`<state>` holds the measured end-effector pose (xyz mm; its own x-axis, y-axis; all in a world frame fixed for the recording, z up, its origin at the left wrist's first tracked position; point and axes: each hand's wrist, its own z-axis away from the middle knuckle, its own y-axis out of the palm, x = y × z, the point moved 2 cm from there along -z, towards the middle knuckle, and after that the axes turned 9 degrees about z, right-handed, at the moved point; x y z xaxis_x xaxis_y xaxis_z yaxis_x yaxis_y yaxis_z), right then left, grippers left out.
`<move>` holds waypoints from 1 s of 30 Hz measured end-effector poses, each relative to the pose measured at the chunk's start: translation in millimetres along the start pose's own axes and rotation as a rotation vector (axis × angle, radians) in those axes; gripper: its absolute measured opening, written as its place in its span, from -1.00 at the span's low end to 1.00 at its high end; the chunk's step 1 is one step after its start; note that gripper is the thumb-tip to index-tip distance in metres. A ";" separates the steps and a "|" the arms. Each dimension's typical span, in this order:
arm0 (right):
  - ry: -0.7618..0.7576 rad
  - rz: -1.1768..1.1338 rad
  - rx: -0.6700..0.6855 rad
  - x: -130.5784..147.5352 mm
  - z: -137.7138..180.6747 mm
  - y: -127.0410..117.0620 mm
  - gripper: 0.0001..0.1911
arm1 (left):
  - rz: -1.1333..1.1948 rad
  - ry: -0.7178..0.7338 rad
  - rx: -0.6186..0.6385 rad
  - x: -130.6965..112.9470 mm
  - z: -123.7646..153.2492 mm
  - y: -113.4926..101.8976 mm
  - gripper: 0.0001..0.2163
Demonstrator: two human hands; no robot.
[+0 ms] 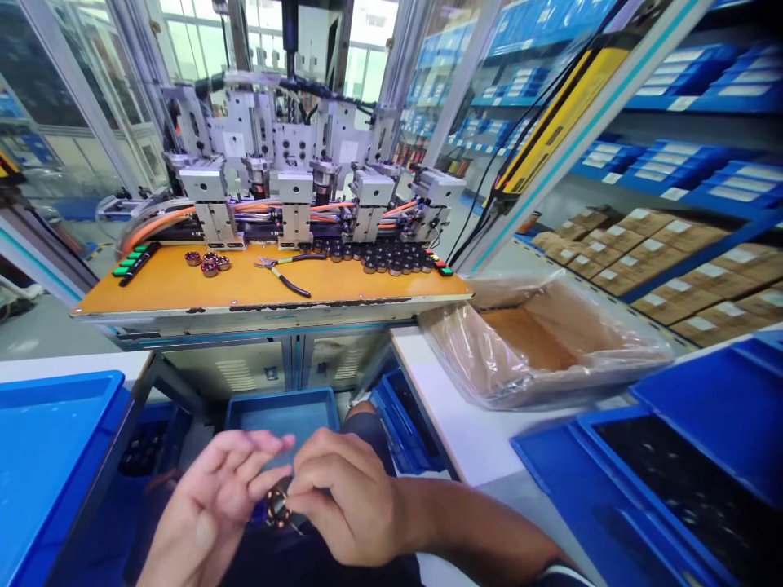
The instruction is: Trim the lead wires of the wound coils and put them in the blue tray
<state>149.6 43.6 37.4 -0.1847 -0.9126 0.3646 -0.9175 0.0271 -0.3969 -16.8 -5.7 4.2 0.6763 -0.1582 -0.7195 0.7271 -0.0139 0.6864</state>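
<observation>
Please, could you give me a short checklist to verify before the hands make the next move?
1. Right hand has a grip on the small copper-coloured ring: ok, pinched at its edge.
2. Left hand near the ring: ok, open beside it. Whether it touches the ring: cannot tell.
3. Ring free of damage: cannot tell, too small and partly covered by fingers.
4. Pliers closed: not ok, lying on the orange table with handles spread.
5. Black round parts apart from the reddish parts: ok, separate groups.
</observation>
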 end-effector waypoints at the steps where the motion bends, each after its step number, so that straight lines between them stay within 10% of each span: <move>1: -0.031 0.002 0.004 -0.8 0.5 -0.1 -0.86 | -0.038 -0.085 0.050 1.2 -2.0 1.5 -0.55; 5: -0.030 0.016 -0.001 -3.4 2.0 -2.5 -0.85 | -0.191 -0.281 0.126 1.9 -1.6 13.1 -0.60; 14: 0.242 -0.021 0.025 -0.7 2.5 -2.5 -0.87 | -0.198 0.113 -0.225 -0.5 7.1 16.5 -0.72; 20: 0.339 -0.092 -0.013 -1.0 3.8 1.8 -0.85 | -0.277 0.261 -0.051 -5.5 0.8 0.2 -0.74; 25: 0.189 -0.132 -0.025 -2.8 0.7 1.8 -0.90 | -0.178 0.161 -0.042 -2.1 -5.5 -9.7 -0.71; 30: 0.090 -0.148 -0.017 -6.9 1.5 1.1 -0.91 | -0.178 -0.276 0.015 3.6 -5.7 9.0 -0.57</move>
<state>150.3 49.4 33.2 -0.0772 -0.8668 0.4926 -0.9428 -0.0972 -0.3188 -7.1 -0.8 7.2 0.4795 -0.4134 -0.7741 0.8280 -0.0792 0.5551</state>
